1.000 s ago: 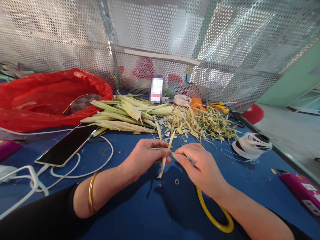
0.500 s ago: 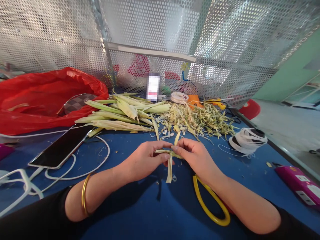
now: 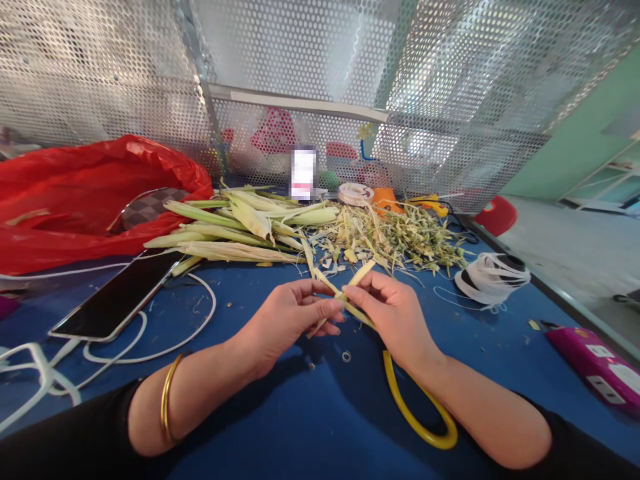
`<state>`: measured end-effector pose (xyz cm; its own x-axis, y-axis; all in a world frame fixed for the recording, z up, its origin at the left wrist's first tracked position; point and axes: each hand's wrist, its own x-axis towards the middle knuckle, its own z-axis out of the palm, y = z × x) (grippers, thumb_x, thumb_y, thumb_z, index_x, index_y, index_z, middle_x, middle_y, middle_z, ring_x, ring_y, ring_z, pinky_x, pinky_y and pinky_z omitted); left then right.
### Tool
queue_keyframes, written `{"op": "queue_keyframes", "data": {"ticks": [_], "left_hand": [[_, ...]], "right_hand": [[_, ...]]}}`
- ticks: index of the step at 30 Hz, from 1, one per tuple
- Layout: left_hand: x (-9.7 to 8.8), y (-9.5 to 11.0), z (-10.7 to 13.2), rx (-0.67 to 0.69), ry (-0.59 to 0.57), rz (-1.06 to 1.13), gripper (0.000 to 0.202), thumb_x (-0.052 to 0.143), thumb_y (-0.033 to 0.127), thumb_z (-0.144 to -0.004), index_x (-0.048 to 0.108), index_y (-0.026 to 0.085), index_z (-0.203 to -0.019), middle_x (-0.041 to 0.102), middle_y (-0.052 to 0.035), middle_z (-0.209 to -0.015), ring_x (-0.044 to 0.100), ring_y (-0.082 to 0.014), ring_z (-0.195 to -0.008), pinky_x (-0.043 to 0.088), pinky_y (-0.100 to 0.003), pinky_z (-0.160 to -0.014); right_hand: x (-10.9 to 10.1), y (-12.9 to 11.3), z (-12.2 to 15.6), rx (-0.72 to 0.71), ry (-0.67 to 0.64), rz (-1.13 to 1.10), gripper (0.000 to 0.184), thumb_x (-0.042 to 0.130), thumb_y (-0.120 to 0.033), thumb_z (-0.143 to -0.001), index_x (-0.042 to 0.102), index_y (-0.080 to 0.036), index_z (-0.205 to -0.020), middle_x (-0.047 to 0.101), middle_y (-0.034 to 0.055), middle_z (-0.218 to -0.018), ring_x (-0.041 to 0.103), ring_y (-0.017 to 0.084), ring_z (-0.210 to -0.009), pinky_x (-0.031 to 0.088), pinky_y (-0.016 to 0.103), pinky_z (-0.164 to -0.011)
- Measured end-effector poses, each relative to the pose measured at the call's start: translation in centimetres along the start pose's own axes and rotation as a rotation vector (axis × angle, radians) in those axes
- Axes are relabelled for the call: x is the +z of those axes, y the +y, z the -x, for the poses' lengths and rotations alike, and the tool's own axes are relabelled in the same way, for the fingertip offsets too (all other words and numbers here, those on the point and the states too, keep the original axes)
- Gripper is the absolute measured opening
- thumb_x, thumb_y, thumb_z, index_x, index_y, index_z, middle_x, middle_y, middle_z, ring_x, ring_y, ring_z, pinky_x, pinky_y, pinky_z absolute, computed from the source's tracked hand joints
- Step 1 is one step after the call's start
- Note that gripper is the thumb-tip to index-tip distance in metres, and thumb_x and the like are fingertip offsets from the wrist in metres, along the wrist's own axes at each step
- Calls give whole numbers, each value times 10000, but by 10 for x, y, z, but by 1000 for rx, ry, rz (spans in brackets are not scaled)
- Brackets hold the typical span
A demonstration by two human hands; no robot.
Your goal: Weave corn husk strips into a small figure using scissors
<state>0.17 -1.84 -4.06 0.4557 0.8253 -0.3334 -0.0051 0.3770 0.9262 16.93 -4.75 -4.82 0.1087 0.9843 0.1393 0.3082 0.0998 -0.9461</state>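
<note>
Pale corn husk strips [image 3: 361,273] cross each other between my two hands, above the blue table. My left hand [image 3: 295,310] pinches them near the crossing, thumb on top and the other fingers curled beneath. From the right, my right hand [image 3: 393,308] grips the same strips between thumb and forefinger. One end points up and away, and another slants down under my right hand. Beyond my hands lie a pile of long corn husks [image 3: 235,230] and a heap of dried plant scraps [image 3: 400,233]. A small clear ring [image 3: 346,357] rests on the table below the strips.
Yellow-handled scissors [image 3: 415,423] lie partly under my right forearm. To the left are a phone [image 3: 115,297], a white cable [image 3: 213,300] and a red plastic bag [image 3: 165,160]. At right sit a spool of white ribbon [image 3: 493,280] and a magenta power strip [image 3: 595,367].
The husk strips have turned from an upright cross to a slanted one. The end that hung down toward me is now mostly hidden at my left fingers. Both hands stay close together.
</note>
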Motion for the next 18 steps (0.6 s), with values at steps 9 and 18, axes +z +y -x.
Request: {"op": "queue_keyframes", "data": {"ticks": [9, 18], "left_hand": [[-1, -1, 2, -24, -64, -21, 222, 684, 340, -751, 663, 129, -817, 665, -23, -704, 588, -79, -554, 435, -179, -534], [-12, 1, -5, -92, -229, 326, 106, 610, 217, -815, 660, 137, -864, 620, -23, -706, 576, -89, -596, 476, -191, -553]], "right_hand": [[-2, -4, 0, -29, -80, -26, 216, 592, -318, -818, 601, -175, -656, 573, -21, -603, 499, 107, -579, 412, 223, -567], [-14, -12, -6, -100, -234, 19, 162, 578, -340, -848, 653, -200, -879, 676, 6, -820, 600, 139, -755, 451, 242, -682]]}}
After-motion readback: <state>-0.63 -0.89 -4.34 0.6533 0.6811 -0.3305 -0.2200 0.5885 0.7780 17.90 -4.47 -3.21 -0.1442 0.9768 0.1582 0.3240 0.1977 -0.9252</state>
